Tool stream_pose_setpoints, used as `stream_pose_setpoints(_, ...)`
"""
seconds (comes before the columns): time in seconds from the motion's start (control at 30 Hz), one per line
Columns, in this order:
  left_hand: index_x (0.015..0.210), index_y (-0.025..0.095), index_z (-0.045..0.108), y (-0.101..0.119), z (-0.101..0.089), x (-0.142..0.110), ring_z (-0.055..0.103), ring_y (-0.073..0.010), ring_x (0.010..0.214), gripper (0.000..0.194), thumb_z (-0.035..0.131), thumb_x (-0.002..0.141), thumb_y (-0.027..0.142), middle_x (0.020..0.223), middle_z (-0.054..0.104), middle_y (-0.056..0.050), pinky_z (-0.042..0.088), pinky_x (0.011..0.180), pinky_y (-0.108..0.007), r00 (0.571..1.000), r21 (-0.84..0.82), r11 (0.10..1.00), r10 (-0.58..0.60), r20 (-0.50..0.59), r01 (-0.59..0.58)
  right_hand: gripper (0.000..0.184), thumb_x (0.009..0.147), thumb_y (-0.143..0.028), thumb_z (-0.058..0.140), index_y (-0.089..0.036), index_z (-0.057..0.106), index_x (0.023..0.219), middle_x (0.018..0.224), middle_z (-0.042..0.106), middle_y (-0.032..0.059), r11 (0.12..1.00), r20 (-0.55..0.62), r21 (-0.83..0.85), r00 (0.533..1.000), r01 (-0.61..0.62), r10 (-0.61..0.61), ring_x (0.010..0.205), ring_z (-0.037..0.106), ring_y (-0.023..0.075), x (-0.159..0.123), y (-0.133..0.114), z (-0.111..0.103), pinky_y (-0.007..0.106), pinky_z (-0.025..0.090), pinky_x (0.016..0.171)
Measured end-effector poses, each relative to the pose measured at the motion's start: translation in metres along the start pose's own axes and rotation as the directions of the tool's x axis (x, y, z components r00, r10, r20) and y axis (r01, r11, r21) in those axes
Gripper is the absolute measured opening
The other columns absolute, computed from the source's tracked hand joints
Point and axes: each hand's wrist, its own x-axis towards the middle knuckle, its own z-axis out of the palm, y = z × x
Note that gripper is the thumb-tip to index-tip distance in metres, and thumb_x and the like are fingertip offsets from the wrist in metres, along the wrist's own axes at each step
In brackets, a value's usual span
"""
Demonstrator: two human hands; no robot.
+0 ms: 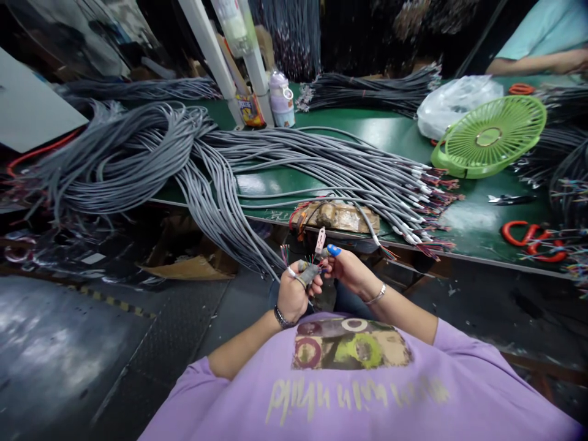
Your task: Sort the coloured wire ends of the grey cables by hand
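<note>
My left hand [294,291] is closed around the end of a grey cable [271,264], with thin coloured wires [285,252] fanning out above the fingers. Grey wrapping covers some of its fingertips. Close beside it, my right hand [350,271] pinches at thin coloured wires between the two hands; its thumb wears a blue cover [334,250]. Just beyond the fingertips stands a small pale pink block [320,241] with holes, near the table edge. The exact wire in the right fingers is too small to make out.
Long bundles of grey cable [294,147] lie across the green table [372,131] and hang over its front edge. A taped block [342,216], a green fan [493,135], pliers [511,199], orange-handled scissors [535,241] and a bottle [282,101] sit there. Another person's arm [537,63] is at back right.
</note>
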Motion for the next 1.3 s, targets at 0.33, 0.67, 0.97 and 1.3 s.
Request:
stream_pose_setpoints(0.33, 0.063, 0.015, 0.057, -0.003, -0.004, -0.001, 0.051, -0.0073, 0.036, 0.028, 0.071, 0.069, 0.039, 0.05, 0.06, 0.001, 0.029, 0.035, -0.017, 0.996, 0.061, 0.997, -0.06, 0.069, 0.056, 0.028, 0.062, -0.034, 0.079, -0.014, 0.061, 0.07, 0.056, 0.055, -0.0034, 0.989, 0.13, -0.123, 0.987, -0.081, 0.097, 0.05, 0.047, 0.0059, 0.006, -0.002, -0.004, 0.019, 0.041, 0.049)
stream_pose_setpoints(0.67, 0.064, 0.014, 0.058, -0.006, -0.012, -0.002, 0.051, -0.0084, 0.034, 0.03, 0.074, 0.067, 0.039, 0.048, 0.06, -0.001, 0.032, 0.034, -0.018, 0.975, -0.003, 0.995, -0.098, 0.199, 0.1, 0.026, 0.061, -0.031, 0.079, -0.013, 0.061, 0.067, 0.053, 0.055, -0.004, 0.983, 0.277, -0.026, 0.944, -0.181, 0.181, 0.047, 0.046, 0.0048, 0.008, 0.001, -0.006, 0.018, 0.039, 0.049)
stream_pose_setpoints(0.97, 0.063, 0.014, 0.059, 0.006, -0.015, 0.001, 0.051, -0.0088, 0.034, 0.032, 0.077, 0.064, 0.04, 0.048, 0.061, -0.001, 0.036, 0.034, -0.018, 0.972, -0.01, 0.996, -0.09, 0.217, 0.094, 0.032, 0.059, -0.037, 0.081, -0.015, 0.057, 0.065, 0.053, 0.055, -0.0043, 0.997, 0.077, -0.074, 0.997, -0.004, 0.01, 0.046, 0.044, 0.0061, 0.014, 0.011, -0.004, 0.02, 0.036, 0.047)
stream_pose_setpoints(1.3, 0.064, 0.016, 0.058, 0.01, -0.008, 0.013, 0.05, -0.0074, 0.036, 0.029, 0.075, 0.066, 0.039, 0.049, 0.06, 0.001, 0.032, 0.034, -0.017, 0.99, -0.083, 0.997, 0.013, 0.138, -0.002, 0.041, 0.071, -0.056, 0.067, -0.015, 0.062, 0.076, 0.06, 0.054, -0.0018, 1.0, 0.14, 0.02, 0.99, 0.005, -0.008, 0.05, 0.045, 0.0076, 0.028, -0.01, -0.001, 0.022, 0.04, 0.05)
